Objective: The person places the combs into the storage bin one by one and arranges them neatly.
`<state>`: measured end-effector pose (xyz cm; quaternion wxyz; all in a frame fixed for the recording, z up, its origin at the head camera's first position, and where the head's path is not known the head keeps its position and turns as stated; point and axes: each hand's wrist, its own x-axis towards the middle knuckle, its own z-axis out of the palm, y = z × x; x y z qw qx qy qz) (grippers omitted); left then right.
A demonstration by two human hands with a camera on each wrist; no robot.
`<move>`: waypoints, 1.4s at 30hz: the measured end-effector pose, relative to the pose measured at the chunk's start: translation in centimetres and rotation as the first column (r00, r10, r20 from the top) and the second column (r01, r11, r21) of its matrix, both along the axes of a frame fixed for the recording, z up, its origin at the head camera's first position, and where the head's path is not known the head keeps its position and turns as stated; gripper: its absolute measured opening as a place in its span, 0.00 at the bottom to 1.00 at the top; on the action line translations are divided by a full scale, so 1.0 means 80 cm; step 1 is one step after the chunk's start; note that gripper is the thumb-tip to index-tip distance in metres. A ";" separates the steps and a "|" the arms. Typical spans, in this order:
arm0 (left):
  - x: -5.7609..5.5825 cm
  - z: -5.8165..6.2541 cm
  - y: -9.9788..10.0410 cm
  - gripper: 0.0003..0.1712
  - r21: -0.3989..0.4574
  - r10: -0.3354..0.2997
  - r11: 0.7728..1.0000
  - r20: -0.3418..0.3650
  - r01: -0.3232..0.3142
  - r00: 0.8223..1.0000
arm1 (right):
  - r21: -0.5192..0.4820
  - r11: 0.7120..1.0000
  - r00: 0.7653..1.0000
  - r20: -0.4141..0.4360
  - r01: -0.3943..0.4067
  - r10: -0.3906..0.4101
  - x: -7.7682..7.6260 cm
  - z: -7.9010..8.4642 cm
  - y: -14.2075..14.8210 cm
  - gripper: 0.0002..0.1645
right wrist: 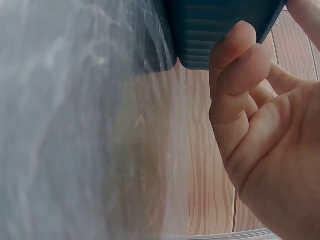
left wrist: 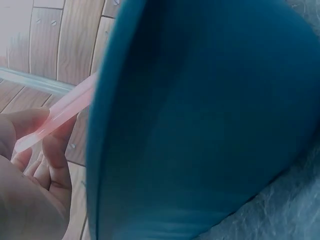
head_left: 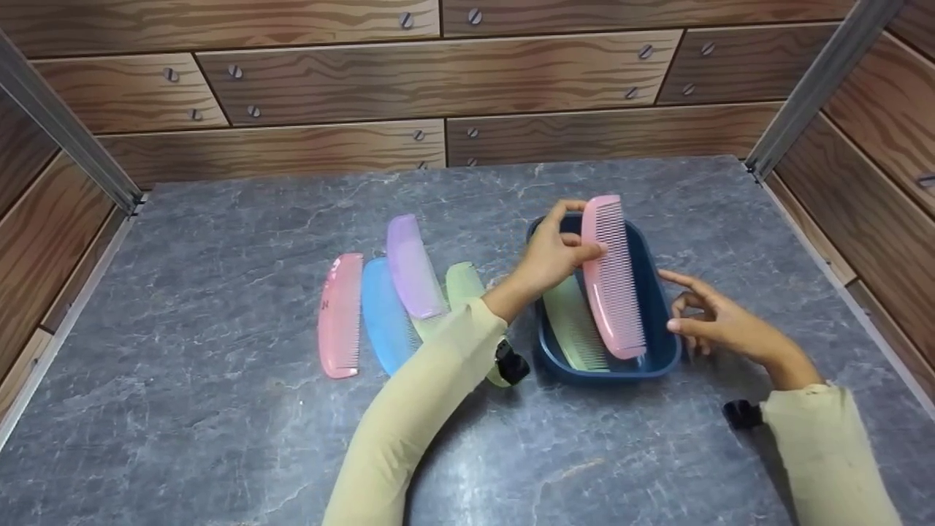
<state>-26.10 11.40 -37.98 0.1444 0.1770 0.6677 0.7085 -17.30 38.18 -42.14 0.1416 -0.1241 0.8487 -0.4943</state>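
My left hand (head_left: 549,252) pinches a pink comb (head_left: 610,281) by its spine, between thumb and fingers. The comb is held over a dark blue tub (head_left: 610,377), its teeth facing right. Inside the tub a light green comb (head_left: 573,321) leans along the left wall. In the left wrist view the pink comb (left wrist: 65,112) is seen edge-on beside the tub's wall (left wrist: 200,120). My right hand (head_left: 719,321) is at the tub's right side, index fingertip and thumb right at the outer wall, other fingers loosely bent.
Left of the tub lie a pink comb (head_left: 340,318) with dark marks, a blue comb (head_left: 383,314), a purple comb (head_left: 415,267) overlapping it, and a green comb (head_left: 464,281) partly hidden by my left sleeve. Wood-patterned walls (head_left: 438,80) enclose the grey marbled table (head_left: 219,409).
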 end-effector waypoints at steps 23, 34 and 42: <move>-0.001 -0.016 0.001 0.31 -0.165 -0.103 0.982 -0.063 0.091 0.993 | -0.043 0.999 1.000 0.005 -0.021 0.021 -0.001 -0.002 0.000 0.42; -0.004 -0.018 0.001 0.35 -0.488 -0.165 0.873 -0.254 0.020 0.953 | -0.026 1.000 1.000 0.000 -0.011 0.011 0.000 -0.003 0.001 0.42; -0.010 -0.017 0.009 0.36 -0.593 -0.171 0.805 -0.252 -0.012 0.953 | -0.039 0.999 1.000 0.005 -0.014 0.014 0.000 -0.002 0.000 0.42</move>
